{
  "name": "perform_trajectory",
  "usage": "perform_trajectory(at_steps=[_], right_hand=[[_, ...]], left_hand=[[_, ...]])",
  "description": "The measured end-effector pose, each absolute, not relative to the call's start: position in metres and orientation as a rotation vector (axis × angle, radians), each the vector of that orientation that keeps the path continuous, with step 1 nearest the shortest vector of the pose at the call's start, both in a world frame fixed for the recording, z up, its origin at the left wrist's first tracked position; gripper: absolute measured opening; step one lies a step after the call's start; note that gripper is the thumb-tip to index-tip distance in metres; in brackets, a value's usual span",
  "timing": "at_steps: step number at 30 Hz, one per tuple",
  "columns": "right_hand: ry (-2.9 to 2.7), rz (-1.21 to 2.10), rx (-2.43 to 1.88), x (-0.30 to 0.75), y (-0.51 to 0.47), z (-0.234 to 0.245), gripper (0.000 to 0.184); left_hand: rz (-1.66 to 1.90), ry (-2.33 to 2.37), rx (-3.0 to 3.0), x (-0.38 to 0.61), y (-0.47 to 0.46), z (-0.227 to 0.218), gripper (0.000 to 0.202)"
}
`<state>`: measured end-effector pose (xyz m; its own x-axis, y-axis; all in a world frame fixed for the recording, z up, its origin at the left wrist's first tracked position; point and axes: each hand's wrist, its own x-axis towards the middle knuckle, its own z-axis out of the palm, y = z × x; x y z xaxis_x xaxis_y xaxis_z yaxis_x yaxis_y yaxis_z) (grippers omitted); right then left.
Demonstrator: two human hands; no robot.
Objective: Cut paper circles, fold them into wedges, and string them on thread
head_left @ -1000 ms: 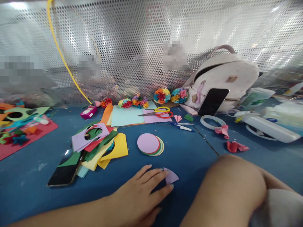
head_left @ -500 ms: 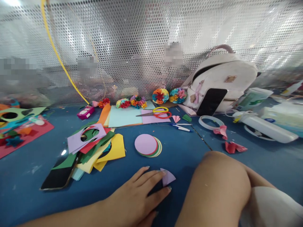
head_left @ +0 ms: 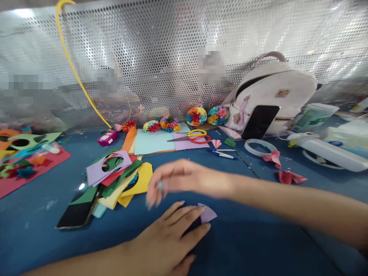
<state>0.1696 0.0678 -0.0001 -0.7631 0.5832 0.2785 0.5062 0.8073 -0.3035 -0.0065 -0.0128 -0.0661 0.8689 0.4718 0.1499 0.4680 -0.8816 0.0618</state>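
Observation:
My left hand [head_left: 178, 234] lies on the blue table [head_left: 244, 237] with fingers spread. One fingertip rests on the inner corner of a purple paper wedge [head_left: 208, 214], which looks like a folded circle. Above and beyond it, my right hand [head_left: 175, 178] hangs over the table, reaching in from the right. Its fingers are slightly blurred, bent downward and apart, and I see nothing in them. The stack of coloured paper circles is hidden behind this hand. To the left lie paper sheets with round holes cut out [head_left: 110, 166].
A phone [head_left: 76, 212] lies partly under the cut sheets. Scissors [head_left: 197, 137] rest on paper sheets behind, near pens [head_left: 224, 154] and paper flowers [head_left: 196, 116]. A white backpack [head_left: 276, 92] with a second phone [head_left: 260, 122], tape [head_left: 260, 147] and a glue gun [head_left: 330, 151] stand on the right.
My right arm has swung in from the right, bringing the hand over the paper circles and covering them. The left hand stays on the purple wedge. The view has shifted slightly.

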Motion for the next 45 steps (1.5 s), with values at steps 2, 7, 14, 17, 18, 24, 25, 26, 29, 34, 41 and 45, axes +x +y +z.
perform_trajectory(at_steps=[2, 7, 14, 17, 18, 24, 25, 26, 29, 34, 41, 45], right_hand=[[-2.632, 0.236, -0.932, 0.192, 0.11, -0.008, 0.022], [-2.546, -0.03, -1.293, 0.252, 0.178, -0.048, 0.016], [-2.535, -0.159, -1.429, 0.257, 0.176, -0.07, 0.013], [-2.578, -0.164, -1.438, 0.251, 0.174, -0.068, 0.013], [-2.592, -0.16, -1.44, 0.25, 0.174, -0.066, 0.013], [-2.657, -0.081, -1.431, 0.248, 0.175, -0.055, 0.013], [-2.664, -0.064, -1.427, 0.248, 0.175, -0.054, 0.012], [-2.666, -0.045, -1.424, 0.248, 0.174, -0.052, 0.012], [-2.625, 0.007, -1.423, 0.249, 0.171, -0.048, 0.011], [-2.474, 0.221, -1.376, 0.255, 0.168, -0.045, 0.01], [-2.296, 0.787, -1.101, 0.264, 0.152, -0.049, 0.016], [-2.152, 1.065, -0.982, 0.27, 0.13, -0.045, 0.02]], left_hand=[[0.104, 0.63, 2.916, -0.006, -0.012, -0.055, 0.059], [0.03, 0.621, 2.781, -0.004, -0.009, -0.05, 0.06], [0.055, 0.585, 2.842, -0.006, -0.007, -0.064, 0.06], [0.065, 0.578, 2.868, -0.006, -0.007, -0.066, 0.06], [0.066, 0.576, 2.873, -0.005, -0.006, -0.066, 0.06], [0.083, 0.565, 2.904, -0.007, -0.005, -0.068, 0.058], [0.089, 0.563, 2.909, -0.007, -0.005, -0.069, 0.058], [0.094, 0.563, 2.914, -0.007, -0.005, -0.07, 0.058], [0.109, 0.564, 2.922, -0.008, -0.006, -0.072, 0.059], [0.135, 0.565, 2.918, -0.007, -0.005, -0.073, 0.057], [0.149, 0.571, 2.807, -0.007, -0.004, -0.07, 0.074], [0.215, 0.696, 2.649, -0.007, -0.006, -0.06, 0.075]])
